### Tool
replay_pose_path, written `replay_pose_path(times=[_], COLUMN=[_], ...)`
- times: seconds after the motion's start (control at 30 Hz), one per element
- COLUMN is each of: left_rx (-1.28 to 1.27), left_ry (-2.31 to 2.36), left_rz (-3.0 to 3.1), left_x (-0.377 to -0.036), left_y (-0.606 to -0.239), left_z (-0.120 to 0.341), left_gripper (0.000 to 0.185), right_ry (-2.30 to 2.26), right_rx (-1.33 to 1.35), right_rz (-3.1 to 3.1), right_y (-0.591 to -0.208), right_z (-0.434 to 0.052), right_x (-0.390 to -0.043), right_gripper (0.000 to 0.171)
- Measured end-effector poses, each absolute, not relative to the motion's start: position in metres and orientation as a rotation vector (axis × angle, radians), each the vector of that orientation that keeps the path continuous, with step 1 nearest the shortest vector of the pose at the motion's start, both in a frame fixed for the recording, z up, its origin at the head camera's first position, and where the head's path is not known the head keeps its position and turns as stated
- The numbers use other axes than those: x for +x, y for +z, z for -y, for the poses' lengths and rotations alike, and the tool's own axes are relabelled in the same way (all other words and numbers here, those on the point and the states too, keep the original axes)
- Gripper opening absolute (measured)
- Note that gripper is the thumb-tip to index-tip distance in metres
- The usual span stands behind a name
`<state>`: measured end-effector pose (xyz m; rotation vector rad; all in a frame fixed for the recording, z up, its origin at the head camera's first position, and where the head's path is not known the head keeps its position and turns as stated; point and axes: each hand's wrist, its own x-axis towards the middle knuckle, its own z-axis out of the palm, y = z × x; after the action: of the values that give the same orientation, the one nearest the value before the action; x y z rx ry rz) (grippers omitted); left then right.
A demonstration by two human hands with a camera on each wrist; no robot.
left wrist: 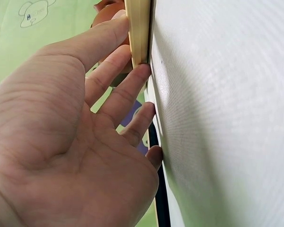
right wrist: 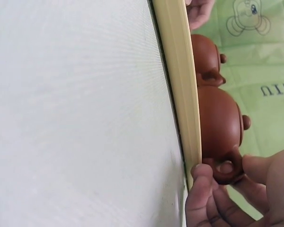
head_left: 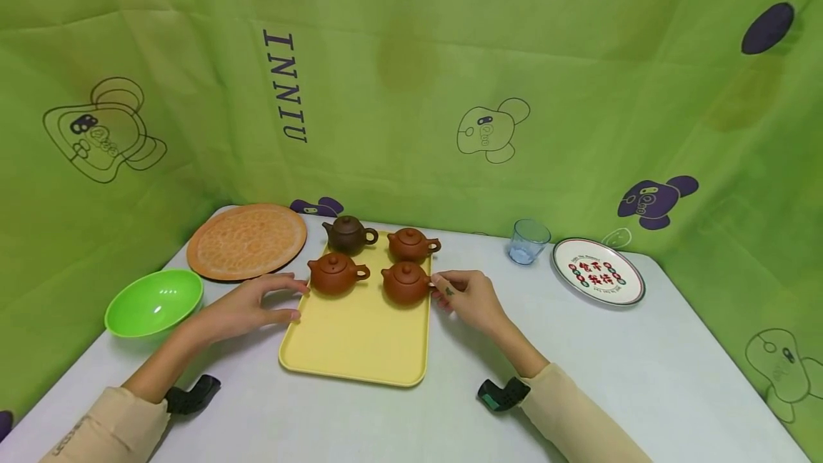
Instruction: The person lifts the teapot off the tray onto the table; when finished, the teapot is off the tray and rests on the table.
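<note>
Four-sided and yellow, a tray [head_left: 356, 341] lies in the middle of the table, bearing several small clay teapots. In its front row are a reddish-brown teapot [head_left: 406, 288] on the right and another reddish-brown teapot [head_left: 334, 279] on the left. Behind them stand a dark brown teapot [head_left: 347, 236] and a third reddish-brown teapot [head_left: 408, 249]. My right hand [head_left: 472, 300] pinches the handle of the front right teapot between thumb and fingers. At the tray's left rim, my left hand [head_left: 253, 306] has its fingers spread, with thumb and fingertips against the edge in the left wrist view.
Left of the tray are a bright green bowl [head_left: 154, 302] and a round orange mat [head_left: 247, 241]. At the back right stand a blue glass cup [head_left: 529, 243] and a white plate [head_left: 622, 254] with red characters. A green printed curtain [head_left: 398, 56] encloses the white table [head_left: 643, 377].
</note>
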<state>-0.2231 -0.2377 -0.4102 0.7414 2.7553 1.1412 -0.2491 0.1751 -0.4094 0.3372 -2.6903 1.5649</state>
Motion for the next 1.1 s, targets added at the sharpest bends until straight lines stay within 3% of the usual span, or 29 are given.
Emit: replay_pose_path(times=[1.1], left_rx=[0.66], left_ry=[1.166], left_rz=[-2.729], left_x=[-0.223], left_y=[-0.408], left_z=[0.235], left_gripper=[0.042], right_ry=[1.655], right_rx=[0.182], right_rz=[2.591], right_y=[-0.404], right_z=[-0.234], right_x=[-0.257], right_gripper=[0.032])
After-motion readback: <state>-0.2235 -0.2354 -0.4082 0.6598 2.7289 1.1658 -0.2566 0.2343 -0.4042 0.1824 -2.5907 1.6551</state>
